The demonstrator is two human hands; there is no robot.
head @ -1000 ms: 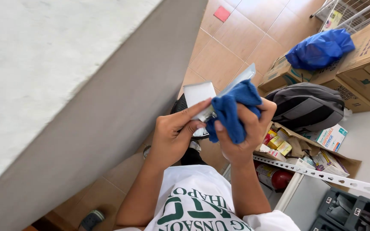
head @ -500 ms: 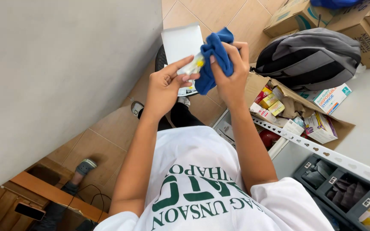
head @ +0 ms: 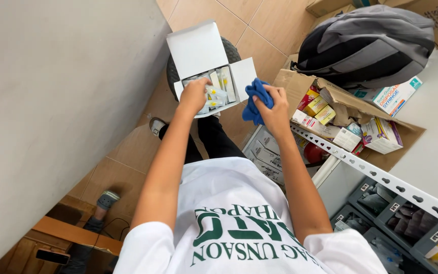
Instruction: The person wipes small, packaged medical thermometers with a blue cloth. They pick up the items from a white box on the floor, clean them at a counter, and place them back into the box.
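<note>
Head-camera view, looking down past my own white shirt. My left hand (head: 194, 95) reached into an open white carton (head: 198, 48) that sat on a dark round stool (head: 229, 50) above the tiled floor (head: 259, 30); its fingers curled down among the small clear-wrapped packets with yellow parts (head: 218, 86) standing in the carton, but I could not tell whether they had closed on one. My right hand (head: 276, 109) hung just beside the carton's right flap, closed around a bunched blue cloth (head: 254, 99). To the right, an open brown cardboard box (head: 300, 83) held assorted small red, yellow and white packages, and a grey backpack (head: 368, 43) lay beyond it. A perforated white shelf rail (head: 381, 177) ran diagonally below, with dark bins (head: 406, 223) underneath at the lower right corner. A grey wall (head: 62, 101) filled the left side. I judged the step in hand to be the handling of a packet at the carton, cloth kept ready. The next move would call for a firm pinch on a single packet without disturbing its neighbours.
</note>
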